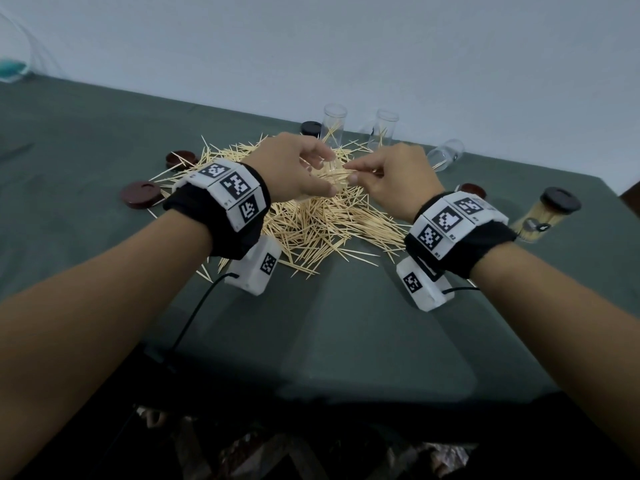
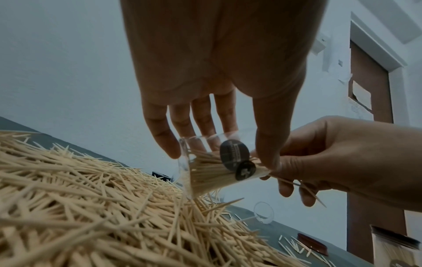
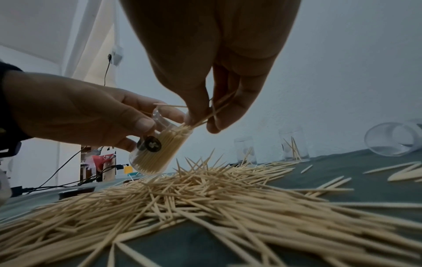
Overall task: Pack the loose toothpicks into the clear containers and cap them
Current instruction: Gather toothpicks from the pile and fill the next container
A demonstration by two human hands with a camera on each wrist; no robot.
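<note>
Head view: above the toothpick pile (image 1: pixel 322 226) on the green table (image 1: pixel 346 341), the left hand (image 1: pixel 294 168) grips a clear container (image 1: pixel 337 183) while the right hand (image 1: pixel 391 174) pinches a few picks at its mouth.

Left wrist view: the container (image 2: pixel 219 168) is tilted and nearly full, with fingers (image 2: pixel 160 133) curled behind it.

Right wrist view: the pinched picks (image 3: pixel 217 110) look light, stiff and sharp, best held mid-shaft; the smooth container (image 3: pixel 157 153) is probably slippery, so grip its wall.
</note>
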